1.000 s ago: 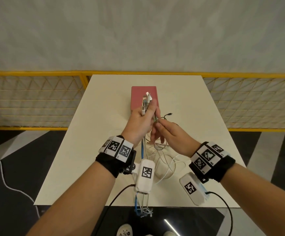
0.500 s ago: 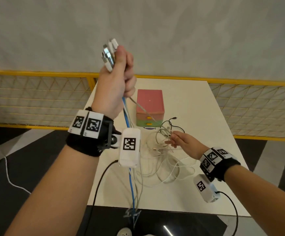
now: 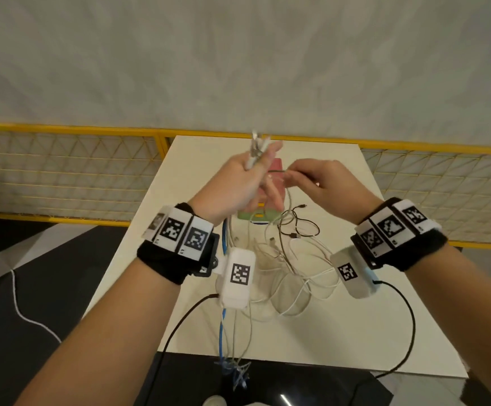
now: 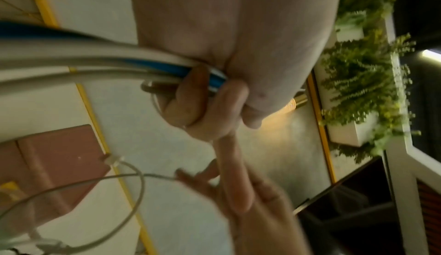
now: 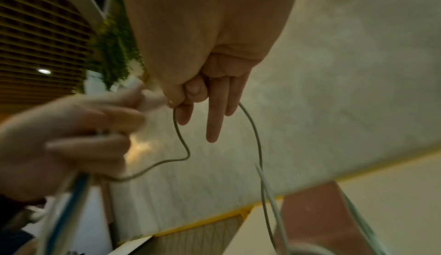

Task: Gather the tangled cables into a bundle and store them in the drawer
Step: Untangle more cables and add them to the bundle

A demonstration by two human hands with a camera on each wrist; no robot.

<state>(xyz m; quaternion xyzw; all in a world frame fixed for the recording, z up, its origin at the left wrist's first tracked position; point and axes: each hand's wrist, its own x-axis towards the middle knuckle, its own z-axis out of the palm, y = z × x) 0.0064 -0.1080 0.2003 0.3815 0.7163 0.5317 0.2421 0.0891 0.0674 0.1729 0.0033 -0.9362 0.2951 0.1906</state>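
Observation:
My left hand point(image 3: 253, 171) grips a bundle of cable ends point(image 3: 255, 149), white plugs sticking up above the fist. A blue cable point(image 3: 223, 320) and pale ones hang from it past the table's front edge. In the left wrist view the fingers point(image 4: 203, 96) curl round blue and white cables point(image 4: 95, 59). My right hand point(image 3: 291, 174) pinches a thin grey cable point(image 3: 278, 171) right beside the left hand; thumb and forefinger point(image 5: 190, 93) hold that thin cable point(image 5: 181, 142). Loose tangled cables point(image 3: 300, 268) lie on the table. The pink-topped drawer box point(image 3: 278, 165) stands behind the hands, partly hidden.
The white table point(image 3: 355, 332) has a yellow mesh fence point(image 3: 62, 177) behind and beside it. A black cable point(image 3: 300, 227) lies near the box's green drawer front point(image 3: 245, 215). The wrist cameras' black leads point(image 3: 408, 332) trail off the front edge.
My left hand has come down from high above the table to just over the drawer box, bundle still in it. My right hand has risen from the cable pile with a thin cable.

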